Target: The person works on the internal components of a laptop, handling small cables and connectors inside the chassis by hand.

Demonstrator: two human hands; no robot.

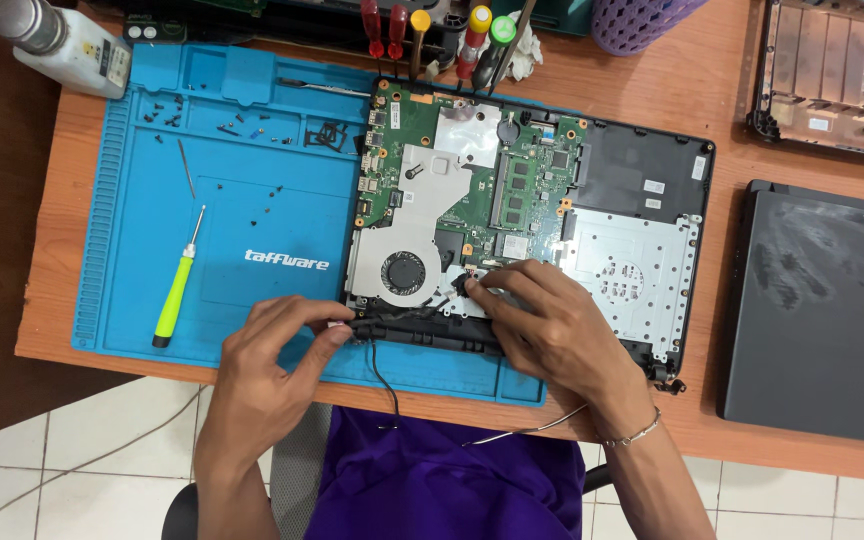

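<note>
An opened laptop base [642, 165] lies on a blue repair mat [152, 200], its green motherboard [542, 190], silver heatsink and round fan [404, 272] exposed. My left hand [272, 365] pinches the black strip and cable end [362, 328] at the laptop's near-left edge. My right hand [542, 325] rests on the near edge, its fingertips pressing a small black connector [462, 285] beside the fan. A thin black cable [384, 385] hangs down off the table edge.
A green-handled screwdriver [177, 295] and loose screws [242, 125] lie on the mat. Several screwdrivers [452, 35] stand at the back, with a white bottle [67, 45] at far left. A closed dark laptop [822, 310] and a bare plastic chassis [832, 70] sit right.
</note>
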